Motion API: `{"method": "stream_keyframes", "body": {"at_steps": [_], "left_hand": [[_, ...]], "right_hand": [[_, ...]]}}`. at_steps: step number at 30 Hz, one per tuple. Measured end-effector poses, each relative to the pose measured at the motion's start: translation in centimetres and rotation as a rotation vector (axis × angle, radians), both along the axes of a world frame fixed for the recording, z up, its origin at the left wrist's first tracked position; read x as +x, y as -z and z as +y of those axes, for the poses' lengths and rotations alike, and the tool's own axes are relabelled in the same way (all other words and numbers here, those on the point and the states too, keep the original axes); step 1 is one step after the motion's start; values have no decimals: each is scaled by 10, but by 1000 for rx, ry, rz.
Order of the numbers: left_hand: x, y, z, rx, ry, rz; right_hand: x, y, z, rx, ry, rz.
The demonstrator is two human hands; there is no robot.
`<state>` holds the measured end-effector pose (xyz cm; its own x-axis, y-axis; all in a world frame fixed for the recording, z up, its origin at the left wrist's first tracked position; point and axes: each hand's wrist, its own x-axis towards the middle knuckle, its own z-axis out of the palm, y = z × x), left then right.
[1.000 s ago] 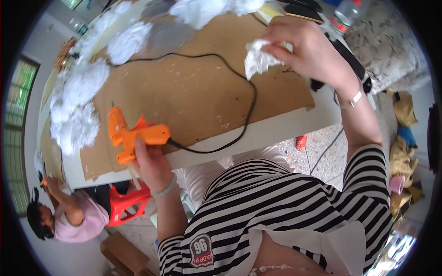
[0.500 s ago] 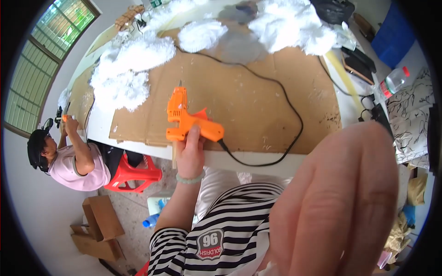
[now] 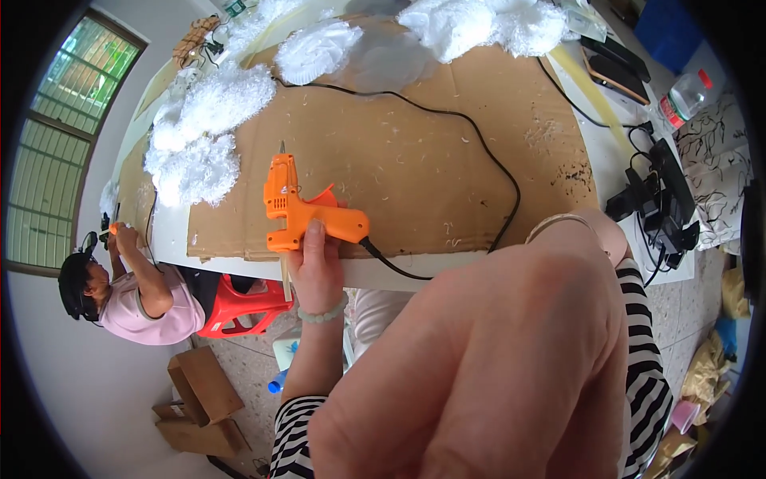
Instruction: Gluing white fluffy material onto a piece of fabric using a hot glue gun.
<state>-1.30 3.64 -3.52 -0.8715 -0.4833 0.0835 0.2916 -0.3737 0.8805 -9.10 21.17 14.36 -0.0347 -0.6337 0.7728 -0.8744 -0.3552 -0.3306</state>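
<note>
Locate the orange glue gun [image 3: 315,217] left of the frame's centre, over the near part of the brown cardboard [image 3: 383,172], metal nozzle [image 3: 282,148] pointing to the top of the frame. Held in the left hand [image 3: 317,263], thumb laid on the grip. Pale glue stick [image 3: 287,279] protruding below the body.

Find the right hand [image 3: 511,343] large in the lower middle and right, close to the camera. Fingertips hidden; cannot tell whether holding anything, or how widely spread.

CAUTION: Treat the nozzle as hot. Possible burn from bringing the right hand blindly across the tip. Possible stray glue on the cardboard from an early squeeze of the trigger.

Trace the black cord [image 3: 479,128] from the grip's end, behind the right hand, then around to the upper left. Possible snag of the slack loop on the right arm; likely result, a tug on the gun and a skewed tip.

Guard the fluffy white bundles [image 3: 195,172] at upper left: possible melting or sticking from a leftward swing of the nozzle.

At right, check the black power strip [image 3: 666,195] near the plastic bottle [image 3: 685,100]: possible wetting from a knock, if filled.
</note>
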Motion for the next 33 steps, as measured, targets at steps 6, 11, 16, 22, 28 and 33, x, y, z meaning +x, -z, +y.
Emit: {"method": "stream_keyframes", "body": {"at_steps": [6, 11, 16, 22, 28, 33], "left_hand": [[6, 3, -3, -43, -39, 0], [5, 11, -6, 25, -41, 41], [7, -2, -2, 21, -21, -26], [6, 0, 0, 11, -18, 25], [9, -12, 6, 305, 0, 80], [11, -7, 0, -1, 9, 5]], "right_hand": [[6, 17, 20, -13, -41, -67], [10, 18, 19, -28, -79, -92], [13, 21, 25, -41, -116, -116], [17, 26, 24, -49, -167, -154], [18, 28, 15, -54, -203, -190], [7, 25, -9, -57, -235, -216]]}}
